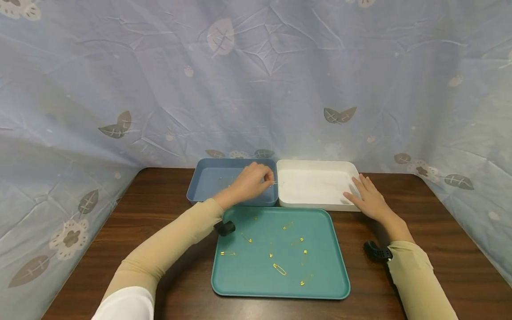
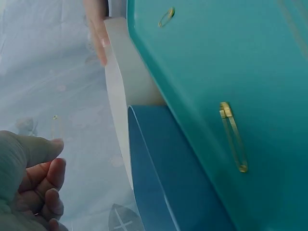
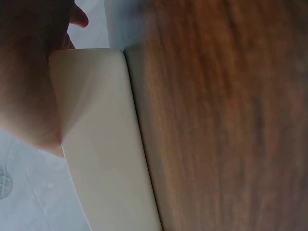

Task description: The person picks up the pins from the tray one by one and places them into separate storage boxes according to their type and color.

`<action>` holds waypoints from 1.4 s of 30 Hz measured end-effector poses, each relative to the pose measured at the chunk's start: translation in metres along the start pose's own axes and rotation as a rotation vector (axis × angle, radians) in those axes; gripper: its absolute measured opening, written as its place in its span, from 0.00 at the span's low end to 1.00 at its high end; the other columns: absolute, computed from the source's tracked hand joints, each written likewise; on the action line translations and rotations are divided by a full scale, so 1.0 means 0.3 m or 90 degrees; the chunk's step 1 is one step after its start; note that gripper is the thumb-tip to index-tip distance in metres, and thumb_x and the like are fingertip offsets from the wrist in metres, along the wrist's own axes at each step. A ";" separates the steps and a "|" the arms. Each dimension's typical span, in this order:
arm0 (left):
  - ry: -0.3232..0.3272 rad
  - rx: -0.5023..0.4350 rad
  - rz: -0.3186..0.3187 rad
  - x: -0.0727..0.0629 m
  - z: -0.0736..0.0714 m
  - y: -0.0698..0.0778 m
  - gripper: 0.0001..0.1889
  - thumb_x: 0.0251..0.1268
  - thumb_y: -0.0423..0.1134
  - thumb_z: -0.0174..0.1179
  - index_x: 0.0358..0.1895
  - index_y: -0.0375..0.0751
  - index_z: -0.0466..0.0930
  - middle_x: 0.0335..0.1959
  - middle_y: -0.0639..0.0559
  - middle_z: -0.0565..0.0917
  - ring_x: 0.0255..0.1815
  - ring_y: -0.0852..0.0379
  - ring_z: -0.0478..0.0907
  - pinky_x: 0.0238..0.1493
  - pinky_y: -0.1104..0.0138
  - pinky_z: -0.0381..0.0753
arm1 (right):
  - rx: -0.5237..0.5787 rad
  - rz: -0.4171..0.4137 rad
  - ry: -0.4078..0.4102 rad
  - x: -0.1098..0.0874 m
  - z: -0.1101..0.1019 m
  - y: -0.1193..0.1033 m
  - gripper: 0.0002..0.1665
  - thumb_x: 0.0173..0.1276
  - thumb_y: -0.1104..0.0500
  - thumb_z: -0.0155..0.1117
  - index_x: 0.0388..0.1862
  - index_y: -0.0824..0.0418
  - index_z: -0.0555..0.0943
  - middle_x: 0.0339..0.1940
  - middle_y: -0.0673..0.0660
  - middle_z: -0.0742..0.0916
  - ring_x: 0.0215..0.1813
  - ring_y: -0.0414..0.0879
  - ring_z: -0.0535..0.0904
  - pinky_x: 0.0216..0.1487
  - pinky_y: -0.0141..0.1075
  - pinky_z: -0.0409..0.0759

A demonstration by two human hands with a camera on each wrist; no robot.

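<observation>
"Who holds what?"

"The left hand (image 1: 253, 181) pinches a gold safety pin (image 2: 55, 118) between thumb and fingertip, above the right part of the blue tray (image 1: 208, 182), near its seam with the white tray (image 1: 316, 184). Well apart from it, the right hand (image 1: 370, 200) grips nothing; its relaxed fingers touch the white tray's right rim."

"And the other pins?"

"More gold safety pins (image 1: 279, 269) lie scattered on the teal tray (image 1: 248, 280), nearer the person. All three trays stand on a dark wooden worktop (image 1: 380, 284). Faint gold specks (image 1: 229, 186) in the blue tray may be pins too; they are too small to be sure."

"What would good handling be?"

"I'd judge a light pinch and steady wrist, since so thin a pin could twist or slip. Bring it fully over one tray before loosening the fingers; at the seam it could catch on a rim. The right hand serves best as a gentle brace, without pushing."
</observation>
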State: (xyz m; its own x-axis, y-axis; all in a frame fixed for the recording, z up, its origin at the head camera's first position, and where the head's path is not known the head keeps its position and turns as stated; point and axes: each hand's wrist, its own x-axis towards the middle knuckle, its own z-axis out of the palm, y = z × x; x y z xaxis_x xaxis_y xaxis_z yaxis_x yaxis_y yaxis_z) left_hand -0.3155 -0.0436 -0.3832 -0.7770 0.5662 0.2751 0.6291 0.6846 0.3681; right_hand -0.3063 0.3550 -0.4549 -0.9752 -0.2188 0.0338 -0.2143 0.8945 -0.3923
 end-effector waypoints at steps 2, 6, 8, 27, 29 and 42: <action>0.007 0.023 0.005 0.026 0.006 0.004 0.04 0.70 0.40 0.59 0.38 0.47 0.82 0.37 0.53 0.83 0.40 0.55 0.74 0.46 0.61 0.72 | -0.005 -0.001 0.000 0.000 -0.002 -0.002 0.49 0.75 0.37 0.47 0.78 0.69 0.48 0.79 0.73 0.47 0.79 0.71 0.38 0.70 0.71 0.42; 0.019 0.068 0.018 0.074 0.024 0.009 0.06 0.72 0.40 0.56 0.38 0.47 0.82 0.37 0.53 0.83 0.37 0.55 0.73 0.44 0.61 0.71 | -0.015 -0.002 -0.003 0.001 -0.003 -0.003 0.48 0.75 0.37 0.46 0.78 0.69 0.48 0.79 0.73 0.47 0.79 0.71 0.39 0.70 0.71 0.43; 0.023 0.092 0.022 0.097 0.034 0.008 0.07 0.73 0.39 0.54 0.38 0.47 0.82 0.36 0.54 0.84 0.37 0.55 0.72 0.43 0.62 0.71 | -0.018 -0.002 -0.006 0.001 -0.002 -0.003 0.48 0.75 0.37 0.46 0.78 0.68 0.47 0.79 0.73 0.47 0.79 0.71 0.39 0.70 0.72 0.43; 0.103 0.374 0.095 0.304 0.121 -0.009 0.08 0.72 0.40 0.53 0.38 0.44 0.80 0.37 0.52 0.82 0.39 0.53 0.69 0.41 0.63 0.66 | -0.018 0.013 0.002 -0.010 0.014 -0.007 0.48 0.75 0.36 0.46 0.78 0.67 0.49 0.79 0.71 0.47 0.79 0.69 0.39 0.70 0.71 0.42; 0.116 0.378 0.097 0.321 0.132 -0.013 0.08 0.72 0.40 0.52 0.38 0.45 0.80 0.36 0.53 0.82 0.38 0.54 0.69 0.40 0.64 0.66 | -0.015 0.013 0.002 -0.009 0.016 -0.011 0.48 0.75 0.36 0.46 0.78 0.67 0.49 0.79 0.71 0.47 0.79 0.69 0.39 0.70 0.71 0.42; 0.080 0.381 0.080 0.381 0.170 -0.010 0.08 0.73 0.43 0.54 0.45 0.46 0.80 0.44 0.54 0.83 0.41 0.55 0.69 0.43 0.65 0.64 | -0.018 0.003 0.016 -0.004 0.016 -0.028 0.47 0.75 0.37 0.47 0.78 0.68 0.51 0.79 0.73 0.49 0.79 0.70 0.40 0.71 0.70 0.43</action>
State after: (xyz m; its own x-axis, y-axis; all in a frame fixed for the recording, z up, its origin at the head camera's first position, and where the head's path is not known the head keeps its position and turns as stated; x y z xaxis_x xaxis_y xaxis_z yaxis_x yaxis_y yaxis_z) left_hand -0.4051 0.0426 -0.3981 -0.6700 0.6252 0.4002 0.5892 0.7759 -0.2256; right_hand -0.3030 0.3459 -0.4562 -0.9772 -0.2053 0.0548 -0.2110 0.9060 -0.3668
